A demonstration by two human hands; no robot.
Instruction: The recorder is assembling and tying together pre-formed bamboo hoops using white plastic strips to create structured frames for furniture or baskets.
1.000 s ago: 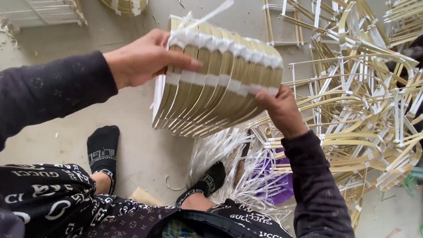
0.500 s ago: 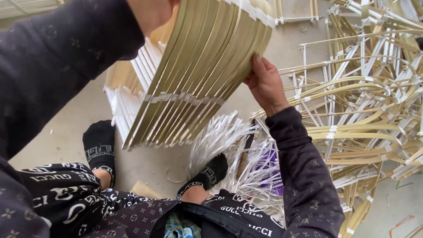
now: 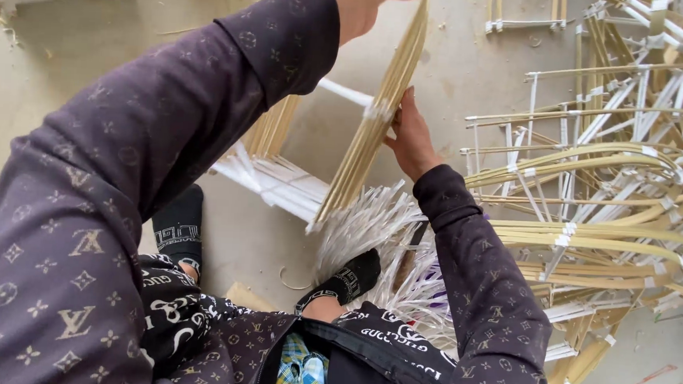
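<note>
- My left hand (image 3: 364, 6) is raised to the top edge of the view, closed around the upper end of the bundle of bamboo strips (image 3: 372, 120). My fingers run out of frame, so I can't see how far they wrap.
- My right hand (image 3: 410, 137) sits lower on the same bundle, palm flat against its right side, thumb and fingers bearing on the strips just below a white binding band (image 3: 378, 110). It is a pressing hold more than a closed fist.
- The bundle hangs between the two hands, tilted, top under my left hand and lower end pointing down-left, below my right wrist. Seen nearly edge-on, so I cannot count the strips.
- Behind the bundle, further left of my right hand, a second stack of pale strips (image 3: 271, 130) shows, partly hidden by my left sleeve (image 3: 148, 174).
- Just below the bundle's lower end: a loose fan of thin white strips (image 3: 371, 225) on the floor, beside my right foot in a black sock (image 3: 349, 278).
- To the right of my right forearm: a large tangled pile of bamboo frames (image 3: 607, 182) tied with white bands, well apart from the grip.
- Under everything, a bare concrete floor (image 3: 457, 58).
</note>
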